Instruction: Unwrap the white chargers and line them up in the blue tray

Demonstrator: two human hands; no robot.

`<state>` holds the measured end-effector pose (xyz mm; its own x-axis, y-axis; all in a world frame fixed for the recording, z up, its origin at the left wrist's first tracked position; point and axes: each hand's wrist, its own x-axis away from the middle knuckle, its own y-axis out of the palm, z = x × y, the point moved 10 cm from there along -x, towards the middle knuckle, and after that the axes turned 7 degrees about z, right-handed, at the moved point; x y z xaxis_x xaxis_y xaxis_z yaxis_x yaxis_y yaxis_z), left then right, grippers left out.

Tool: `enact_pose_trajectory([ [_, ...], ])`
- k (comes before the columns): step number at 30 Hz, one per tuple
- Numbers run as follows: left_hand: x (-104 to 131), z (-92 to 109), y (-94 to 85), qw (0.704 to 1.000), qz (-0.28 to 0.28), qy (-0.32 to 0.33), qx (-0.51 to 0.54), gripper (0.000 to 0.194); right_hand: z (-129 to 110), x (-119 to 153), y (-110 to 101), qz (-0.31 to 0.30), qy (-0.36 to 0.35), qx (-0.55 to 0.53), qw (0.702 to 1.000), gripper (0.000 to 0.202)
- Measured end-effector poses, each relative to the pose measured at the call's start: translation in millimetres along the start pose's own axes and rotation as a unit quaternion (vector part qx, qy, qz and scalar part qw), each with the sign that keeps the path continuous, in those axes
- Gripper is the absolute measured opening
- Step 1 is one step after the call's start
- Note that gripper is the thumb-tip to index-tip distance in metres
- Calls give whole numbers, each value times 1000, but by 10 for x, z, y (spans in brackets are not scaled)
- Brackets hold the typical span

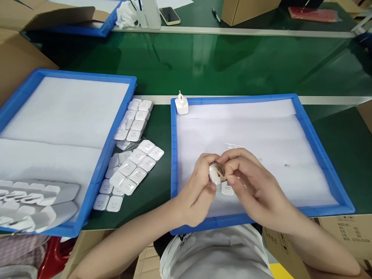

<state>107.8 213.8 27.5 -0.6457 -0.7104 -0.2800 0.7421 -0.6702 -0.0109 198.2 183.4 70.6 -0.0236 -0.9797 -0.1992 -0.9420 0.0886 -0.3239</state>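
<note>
A small white charger part (215, 174) with a glossy side is held over the right-hand tray by my left hand (196, 190), whose fingers and thumb close on it. My right hand (255, 188) has its thumb and fingertips pinched at the part's right side, where a thin beige strip shows. Whether those fingers grip the strip or the part itself, I cannot make out. Just below lies another white charger piece (227, 188), partly covered by my right hand. On the tray's far left corner stands a white plug charger (181, 105), pins up.
The blue-rimmed tray (241, 100) has a white paper lining. Left of it, wrapped rows of white chargers (136, 166) rest on the green table (158, 186). A second blue tray (87, 76) holds more white pieces (37, 201). A phone (169, 16) and cardboard box (247, 11) stand beyond.
</note>
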Motion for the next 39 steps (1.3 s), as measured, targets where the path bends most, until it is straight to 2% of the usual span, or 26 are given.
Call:
enact_pose_trajectory([
  [2, -6, 35, 30, 998, -16, -1, 57, 37, 79, -11, -37, -6, 61, -85, 994, 17],
  [4, -1, 77, 79, 992, -41, -3, 115, 38, 157, -18, -41, -15, 119, -194, 974, 18],
  [6, 9, 99, 81, 992, -42, -4, 122, 37, 229, -29, -24, -21, 170, -306, 936, 20],
  [8, 18, 106, 33, 996, -18, 0, 82, 34, 292, -49, -18, -16, 213, -396, 893, 21],
  [10, 32, 104, -9, 999, 0, 1, 53, 31, 339, -79, -58, 4, 240, -447, 862, 19],
  [13, 42, 83, -36, 998, 8, -9, 57, 29, 384, -113, -229, 57, 253, -468, 845, 18],
  [15, 38, 77, -44, 997, 10, -11, 71, 29, 406, -93, -346, 79, 262, -463, 843, 19],
  [20, 24, 114, -50, 996, 10, 17, 91, 30, 464, 73, -519, 87, 280, -435, 852, 22],
  [22, 20, 109, -50, 996, 8, 21, 91, 31, 497, 156, -540, 86, 286, -414, 860, 25],
  [26, 25, 141, -3, 996, -22, 33, 84, 49, 604, 322, -546, 108, 310, -388, 861, 28],
  [30, 31, 159, 17, 999, -35, 12, 34, 48, 728, 440, -578, 122, 320, -356, 869, 28],
  [32, 9, 80, -48, 999, -5, -33, -8, 50, 785, 468, -623, 124, 313, -334, 880, 29],
  [34, -29, 3, -176, 996, 53, -66, -23, 49, 833, 481, -680, 125, 299, -318, 891, 28],
  [36, -77, -41, -280, 992, 101, -70, -9, 47, 876, 494, -714, 115, 288, -305, 900, 27],
  [39, -144, -88, -334, 990, 127, -63, 17, 52, 967, 535, -727, 91, 290, -276, 912, 24],
])
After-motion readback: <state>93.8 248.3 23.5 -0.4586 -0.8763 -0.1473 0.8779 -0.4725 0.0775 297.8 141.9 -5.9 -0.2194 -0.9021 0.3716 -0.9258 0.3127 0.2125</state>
